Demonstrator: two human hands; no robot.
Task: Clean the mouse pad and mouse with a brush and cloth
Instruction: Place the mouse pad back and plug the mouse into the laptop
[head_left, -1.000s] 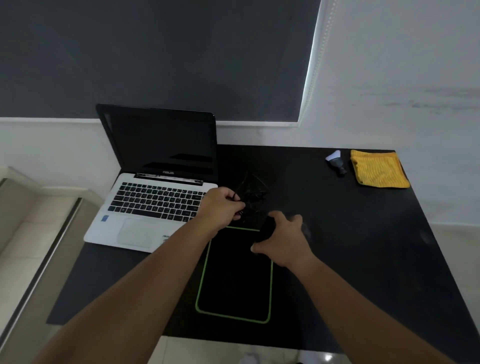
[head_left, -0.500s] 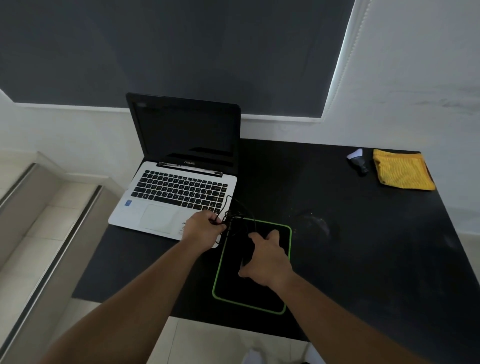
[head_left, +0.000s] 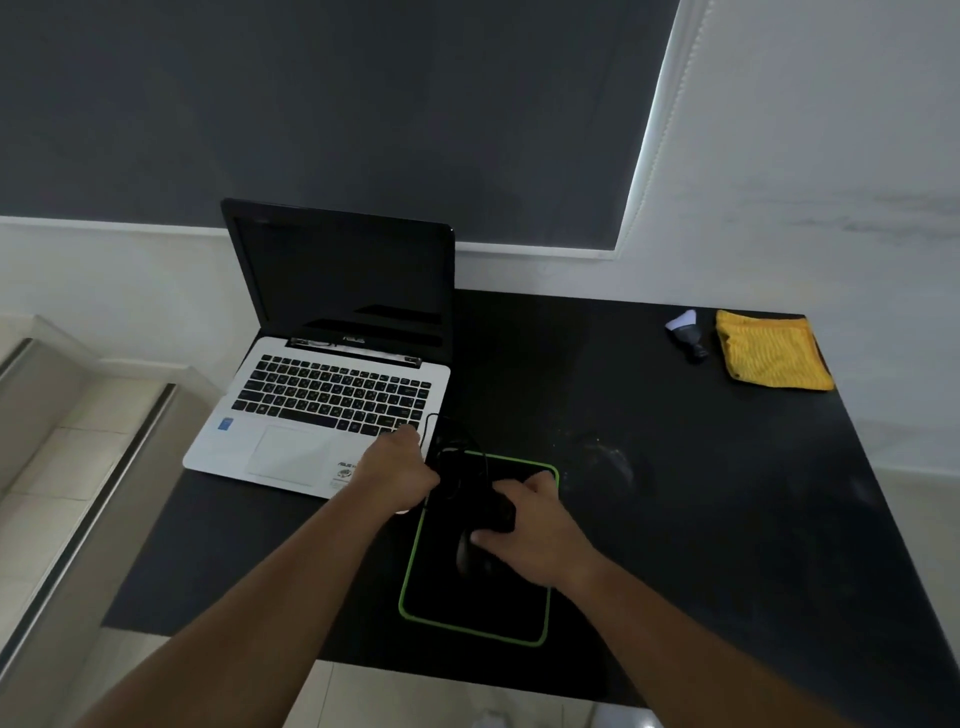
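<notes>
A black mouse pad (head_left: 467, 608) with a green edge lies near the front edge of the black table. On it sits a black mouse (head_left: 470, 558), with my right hand (head_left: 530, 525) closed over its far end. My left hand (head_left: 397, 473) is at the pad's far left corner, closed around the mouse's bundled black cable (head_left: 457, 457). A small brush (head_left: 687, 335) with white bristles and a black handle lies at the far right of the table. Beside it lies a folded yellow cloth (head_left: 771, 349).
An open white laptop (head_left: 322, 410) with a dark screen stands at the table's left, touching the pad's far left area. Pale dust smudges (head_left: 608, 457) mark the black table (head_left: 727, 519) right of the pad. A step down runs along the floor at left.
Both hands have drawn the mouse and its cable back toward me onto the pad. The right hand now rests over the mouse lower on the pad. The view has shifted.
</notes>
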